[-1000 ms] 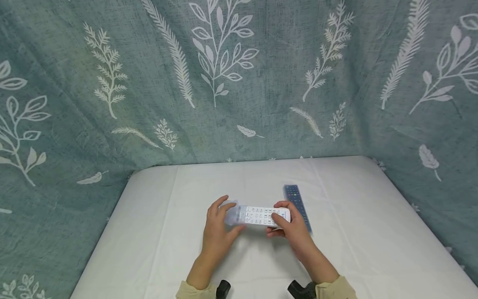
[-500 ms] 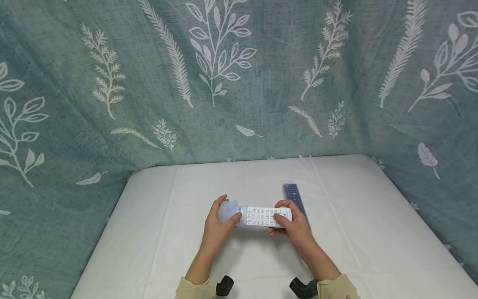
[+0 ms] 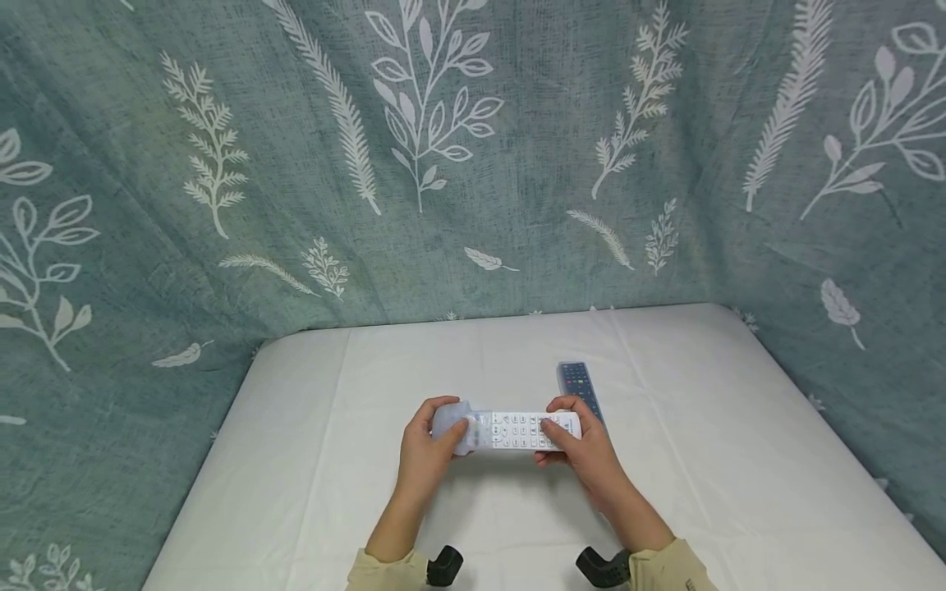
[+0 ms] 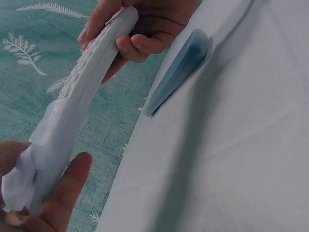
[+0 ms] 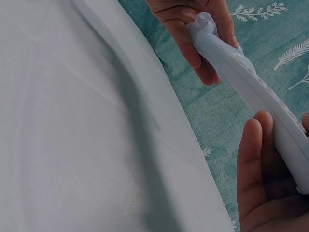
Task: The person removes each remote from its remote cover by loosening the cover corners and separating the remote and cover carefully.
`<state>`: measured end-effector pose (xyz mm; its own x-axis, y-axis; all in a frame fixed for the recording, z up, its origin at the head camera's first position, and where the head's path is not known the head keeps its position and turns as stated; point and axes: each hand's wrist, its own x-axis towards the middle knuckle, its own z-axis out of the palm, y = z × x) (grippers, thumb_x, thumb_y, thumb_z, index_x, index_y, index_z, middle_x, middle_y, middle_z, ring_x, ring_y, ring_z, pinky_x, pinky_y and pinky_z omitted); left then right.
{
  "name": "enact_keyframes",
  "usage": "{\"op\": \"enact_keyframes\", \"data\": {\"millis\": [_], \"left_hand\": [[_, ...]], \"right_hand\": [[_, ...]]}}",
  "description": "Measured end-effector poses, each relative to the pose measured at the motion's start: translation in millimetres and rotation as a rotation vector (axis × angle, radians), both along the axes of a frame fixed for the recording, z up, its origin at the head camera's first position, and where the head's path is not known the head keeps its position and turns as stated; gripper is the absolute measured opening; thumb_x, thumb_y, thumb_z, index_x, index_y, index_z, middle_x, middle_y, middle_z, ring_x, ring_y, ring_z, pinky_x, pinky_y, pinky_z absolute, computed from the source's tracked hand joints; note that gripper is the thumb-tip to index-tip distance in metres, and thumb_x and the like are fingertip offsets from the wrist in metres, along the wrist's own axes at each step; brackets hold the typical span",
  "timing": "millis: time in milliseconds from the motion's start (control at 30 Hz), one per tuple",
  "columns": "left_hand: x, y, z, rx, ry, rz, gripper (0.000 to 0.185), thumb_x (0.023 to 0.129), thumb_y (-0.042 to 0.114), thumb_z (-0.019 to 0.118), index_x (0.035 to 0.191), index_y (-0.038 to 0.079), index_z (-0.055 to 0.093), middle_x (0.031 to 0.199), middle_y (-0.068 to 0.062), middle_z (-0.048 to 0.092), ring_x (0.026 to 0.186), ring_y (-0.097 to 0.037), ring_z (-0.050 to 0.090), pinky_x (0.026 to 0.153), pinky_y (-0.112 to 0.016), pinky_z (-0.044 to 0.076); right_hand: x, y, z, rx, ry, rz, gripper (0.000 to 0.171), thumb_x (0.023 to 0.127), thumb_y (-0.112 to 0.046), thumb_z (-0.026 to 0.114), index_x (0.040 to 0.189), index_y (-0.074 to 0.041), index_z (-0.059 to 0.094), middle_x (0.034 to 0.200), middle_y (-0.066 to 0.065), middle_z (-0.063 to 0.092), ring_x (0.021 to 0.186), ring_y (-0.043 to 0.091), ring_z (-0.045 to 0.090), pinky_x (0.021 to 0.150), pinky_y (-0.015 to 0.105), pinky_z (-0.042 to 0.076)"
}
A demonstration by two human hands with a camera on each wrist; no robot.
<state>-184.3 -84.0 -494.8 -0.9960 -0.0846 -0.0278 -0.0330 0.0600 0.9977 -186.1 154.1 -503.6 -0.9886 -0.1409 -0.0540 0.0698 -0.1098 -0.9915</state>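
Observation:
A white remote control (image 3: 517, 430) is held level above the table between both hands. Its left end is covered by a translucent, crinkled plastic sleeve (image 3: 479, 428), which bunches up past that end. My left hand (image 3: 427, 447) grips the sleeved end, thumb on top and fingers behind. At the bare end, my right hand (image 3: 587, 451) holds the remote with the thumb over the buttons and the fingers curled beneath. In the right wrist view the remote's smooth underside (image 5: 263, 104) shows, with the sleeve (image 5: 212, 46) gathered in the left hand's fingers.
A dark blue remote (image 3: 579, 384) in a clear cover lies on the white table (image 3: 332, 476) behind the right hand, which partly hides it. A green curtain (image 3: 547, 164) with white leaf patterns hangs behind the table. Dark wrist devices (image 3: 445, 566) sit at both cuffs.
My left thumb and fingers have closed onto the sleeved end, having been spread around it. The white remote has shifted slightly right in view, while my right hand keeps its hold.

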Motion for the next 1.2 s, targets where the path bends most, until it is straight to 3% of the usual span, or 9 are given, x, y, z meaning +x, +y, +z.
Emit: {"op": "enact_keyframes", "data": {"millis": [567, 833, 1200], "left_hand": [[2.9, 0.7, -4.0, -0.018, 0.003, 0.061, 0.022, 0.092, 0.005, 0.068, 0.114, 0.003, 0.065, 0.111, -0.019, 0.071, 0.079, -0.014, 0.066, 0.062, -0.028, 0.060], [5.1, -0.4, -3.1, -0.050, -0.012, 0.118, 0.010, 0.095, 0.007, 0.064, 0.101, 0.000, 0.067, 0.092, -0.014, 0.073, 0.069, -0.011, 0.059, 0.056, -0.023, 0.052], [5.3, -0.7, 0.0, 0.087, -0.034, 0.112, 0.014, 0.099, 0.007, 0.059, 0.106, -0.004, 0.065, 0.101, -0.015, 0.072, 0.075, -0.011, 0.063, 0.061, -0.020, 0.055]], "right_hand": [[-0.6, 6.9, -7.2, 0.015, 0.051, 0.033, 0.037, 0.098, -0.011, 0.063, 0.123, 0.004, 0.040, 0.098, 0.006, 0.066, 0.065, 0.018, 0.070, 0.062, 0.035, 0.062], [-0.8, 12.1, -8.6, 0.033, 0.046, 0.040, 0.041, 0.098, -0.012, 0.063, 0.125, 0.007, 0.039, 0.096, 0.004, 0.067, 0.064, 0.018, 0.069, 0.061, 0.034, 0.061], [0.1, 13.6, -5.1, 0.039, 0.070, 0.041, 0.039, 0.097, -0.011, 0.065, 0.124, 0.007, 0.042, 0.099, 0.004, 0.066, 0.066, 0.019, 0.071, 0.062, 0.036, 0.062]]}}
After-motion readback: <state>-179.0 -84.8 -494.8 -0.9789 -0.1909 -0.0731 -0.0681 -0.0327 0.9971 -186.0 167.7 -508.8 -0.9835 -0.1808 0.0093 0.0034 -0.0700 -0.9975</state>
